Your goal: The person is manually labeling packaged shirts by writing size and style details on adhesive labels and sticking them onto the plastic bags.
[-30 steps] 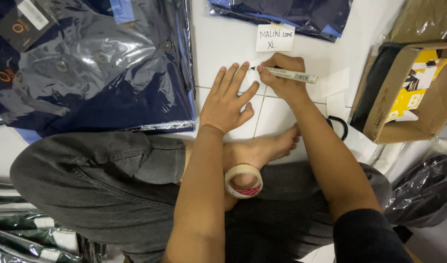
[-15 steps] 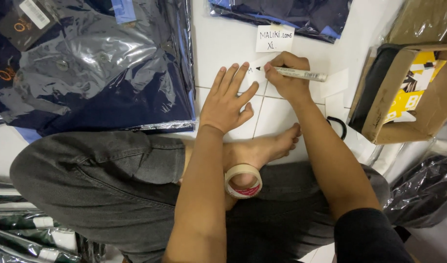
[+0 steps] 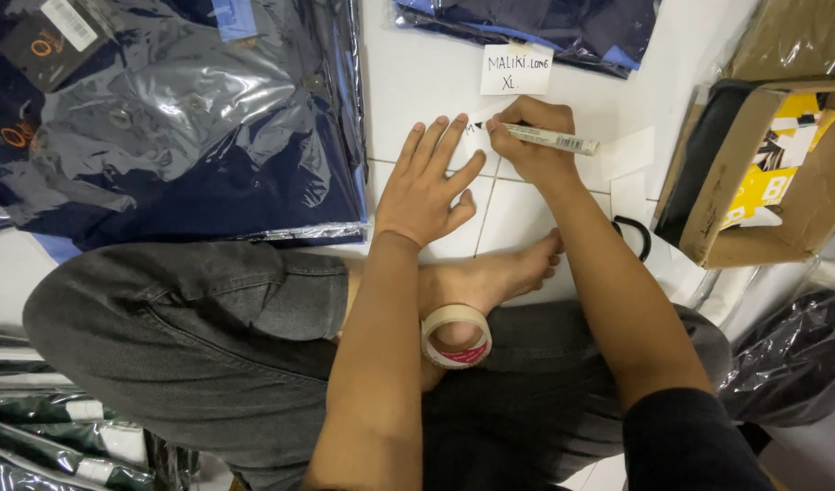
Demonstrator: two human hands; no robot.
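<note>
A white marker pen (image 3: 552, 138) was gripped in the right hand (image 3: 531, 144), its fingers clenched around the barrel and its tip pressed to a small white paper slip (image 3: 476, 136) on the white tiled floor (image 3: 417, 82). The pen was held nearly flat, pointing left, apparently so that the first strokes of writing could be made at the slip's left part. The left hand (image 3: 426, 186) was laid flat, fingers spread and grasping nothing, with its fingertips on or just beside the slip, seemingly to keep the paper from sliding.

Just above, 1 finished handwritten label (image 3: 515, 69) was lying near a bagged dark garment (image 3: 535, 23). A larger stack of navy shirts in clear plastic (image 3: 172, 127) was lying to the left. A roll of tape (image 3: 456, 335) was resting against the bare foot (image 3: 490, 277), within easy reach. A cardboard box (image 3: 772, 173) was standing to the right, with blank slips (image 3: 628, 153) and a black loop (image 3: 637, 236) between it and the right forearm.
</note>
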